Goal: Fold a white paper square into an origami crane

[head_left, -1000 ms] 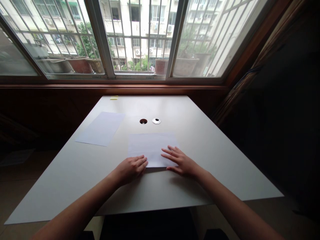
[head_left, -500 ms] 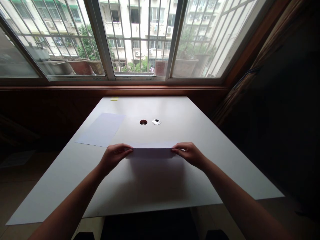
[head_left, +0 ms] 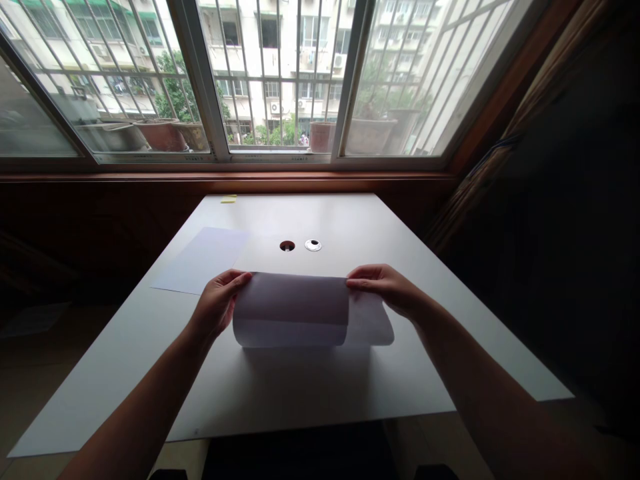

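A sheet of white paper [head_left: 295,303] hangs in a loose curl between my two hands, bowed at its lower side. My left hand [head_left: 220,300] pinches its upper left corner between thumb and fingers. At the upper right, my right hand [head_left: 383,283] grips the paper the same way. One layer sticks out to the right beyond the other, below my right hand. Beneath the curl, a soft shadow falls on the white table. A second white sheet [head_left: 200,257] lies flat on the table, just beyond my left hand.
The white table [head_left: 300,393] has a round hole [head_left: 287,246] and, beside it, a round cover [head_left: 313,245]. Small yellow slips [head_left: 229,199] lie at its far left corner. A barred window [head_left: 280,80] stands behind, and a curtain [head_left: 480,173] hangs on the right.
Both hands have risen, lifting the paper. It showed as a narrow folded strip before; now it hangs taller in an open curl, with one layer shifted to the right.
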A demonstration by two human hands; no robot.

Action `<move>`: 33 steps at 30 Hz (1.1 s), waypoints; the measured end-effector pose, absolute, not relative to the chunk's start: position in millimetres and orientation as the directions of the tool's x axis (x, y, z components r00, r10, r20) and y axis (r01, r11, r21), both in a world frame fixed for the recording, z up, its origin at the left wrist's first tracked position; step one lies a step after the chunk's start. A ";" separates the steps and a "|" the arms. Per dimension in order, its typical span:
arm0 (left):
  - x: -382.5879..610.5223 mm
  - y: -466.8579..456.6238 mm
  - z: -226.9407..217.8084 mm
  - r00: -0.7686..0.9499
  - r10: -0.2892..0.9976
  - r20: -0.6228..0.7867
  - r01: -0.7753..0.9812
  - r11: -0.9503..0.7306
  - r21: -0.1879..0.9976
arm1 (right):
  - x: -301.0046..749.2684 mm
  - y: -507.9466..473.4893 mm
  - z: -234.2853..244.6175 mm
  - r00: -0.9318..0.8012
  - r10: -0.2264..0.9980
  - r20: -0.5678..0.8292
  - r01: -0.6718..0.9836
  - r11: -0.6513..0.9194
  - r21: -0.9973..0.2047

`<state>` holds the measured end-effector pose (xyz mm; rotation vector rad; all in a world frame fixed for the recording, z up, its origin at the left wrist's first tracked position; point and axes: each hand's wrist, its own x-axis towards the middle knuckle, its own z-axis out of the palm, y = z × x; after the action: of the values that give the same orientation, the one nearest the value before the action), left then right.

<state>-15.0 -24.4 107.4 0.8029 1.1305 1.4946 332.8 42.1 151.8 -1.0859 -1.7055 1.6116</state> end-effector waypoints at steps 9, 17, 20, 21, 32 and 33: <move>-21.5 -21.3 114.4 -0.084 0.980 -0.182 -0.377 0.138 0.916 | 335.5 57.5 152.1 -0.544 0.790 -0.282 0.192 -0.210 -0.959; -33.5 -1.5 75.7 -0.044 0.991 -0.127 -0.083 0.123 0.989 | 329.9 84.4 125.3 -0.563 0.759 -0.325 0.385 -0.107 -0.917; -36.1 3.6 66.7 -0.042 0.989 -0.140 -0.043 0.138 0.989 | 329.1 94.0 113.5 -0.575 0.760 -0.304 0.405 -0.059 -0.913; -36.9 5.3 64.6 -0.042 0.989 -0.145 -0.035 0.143 0.989 | 328.9 97.4 109.5 -0.575 0.759 -0.304 0.413 -0.051 -0.909; -38.9 27.8 42.0 -0.047 0.984 -0.172 0.010 0.173 0.985 | 316.9 130.7 78.9 -0.501 0.831 -0.243 0.602 0.134 -0.787; -38.6 29.7 40.2 -0.055 0.985 -0.163 0.008 0.164 0.986 | 315.2 132.7 77.7 -0.497 0.835 -0.237 0.624 0.155 -0.766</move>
<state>-38.6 29.7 40.2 1.0698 1.3312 1.1193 315.2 132.7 77.7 -1.4196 -2.1894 1.2596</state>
